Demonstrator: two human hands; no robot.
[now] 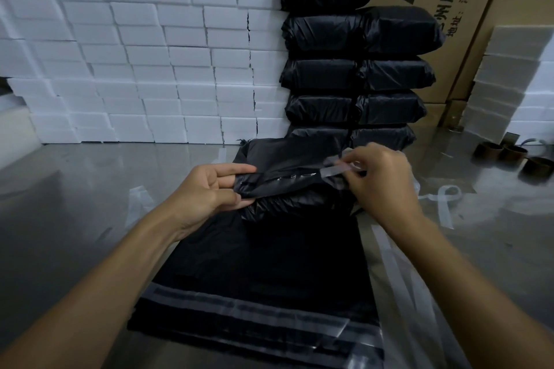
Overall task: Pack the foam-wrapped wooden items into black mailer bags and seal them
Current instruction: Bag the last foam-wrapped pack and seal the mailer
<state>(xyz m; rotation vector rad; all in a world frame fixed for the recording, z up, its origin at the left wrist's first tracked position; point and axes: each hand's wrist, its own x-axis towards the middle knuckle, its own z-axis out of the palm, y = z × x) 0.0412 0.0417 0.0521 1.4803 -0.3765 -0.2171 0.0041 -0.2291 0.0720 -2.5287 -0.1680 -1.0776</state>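
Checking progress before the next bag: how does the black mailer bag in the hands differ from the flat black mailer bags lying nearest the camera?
The held black mailer bag is bulging and filled; the flat black mailer bags lie empty in a pile. The held bag's clear seal strip is being peeled by the right hand while the left hand grips its flap; the flat bags' strips remain covered. Both are glossy black plastic.

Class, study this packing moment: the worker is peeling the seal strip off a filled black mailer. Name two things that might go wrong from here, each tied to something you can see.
1. The right hand pinches the clear liner strip, only partly peeled; it may tear, leaving adhesive covered.
2. The left hand grips the wrinkled flap of the mailer bag; pressed down creased, the seal might gap or stick crooked.
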